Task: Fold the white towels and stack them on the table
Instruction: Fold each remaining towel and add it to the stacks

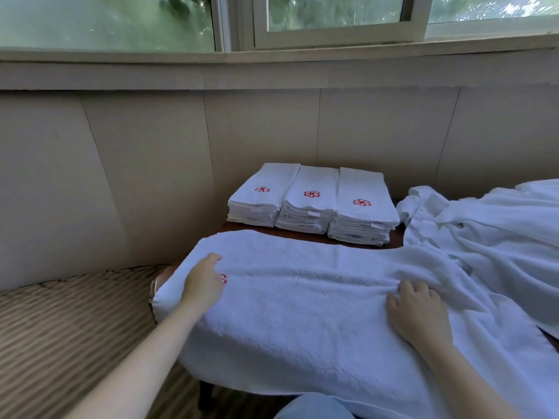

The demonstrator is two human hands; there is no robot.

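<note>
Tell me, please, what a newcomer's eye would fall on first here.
First, the big white towel spread across the near table, with the left hand and right hand on it. Behind it, by the wall, three neat stacks of folded towels show red flower marks; a loose white heap lies to the right.

White spread towel [302,313] and white folded stacks [311,207] at twelve o'clock carry red flower emblems [312,194], over reddish-brown table [242,227] and beige-striped carpet [75,322].
</note>
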